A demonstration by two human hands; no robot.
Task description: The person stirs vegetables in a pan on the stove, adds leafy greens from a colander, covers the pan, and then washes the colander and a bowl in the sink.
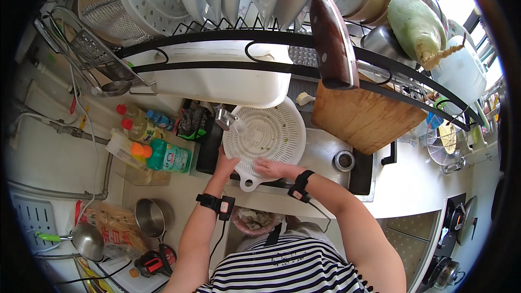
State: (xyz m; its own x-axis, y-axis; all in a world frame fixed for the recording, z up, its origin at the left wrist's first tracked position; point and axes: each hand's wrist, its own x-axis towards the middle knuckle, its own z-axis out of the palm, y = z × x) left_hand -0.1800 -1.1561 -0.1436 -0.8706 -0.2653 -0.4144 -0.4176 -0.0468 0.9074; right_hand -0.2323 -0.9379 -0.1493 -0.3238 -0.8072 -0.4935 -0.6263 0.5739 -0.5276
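A white plastic colander [260, 130] with a looped handle stands over the sink [321, 150], tilted a little towards me. Small green scraps cling to its slotted inside. My left hand [226, 167] grips the near left rim, thumb over the edge. Inside the near wall, my right hand [272, 169] touches the plastic; it is slightly blurred, and whether its fingers pinch anything is unclear. The metal faucet [225, 119] reaches over the colander's left side, and what looks like water falls from it.
A black dish rack [228, 36] crosses above the sink, with a brown knife handle [334, 49] and a pale green radish [417, 28]. A wooden cutting board [362, 110] leans at the right. Bottles [169, 154] stand left; a pink basin [256, 228] sits below the counter.
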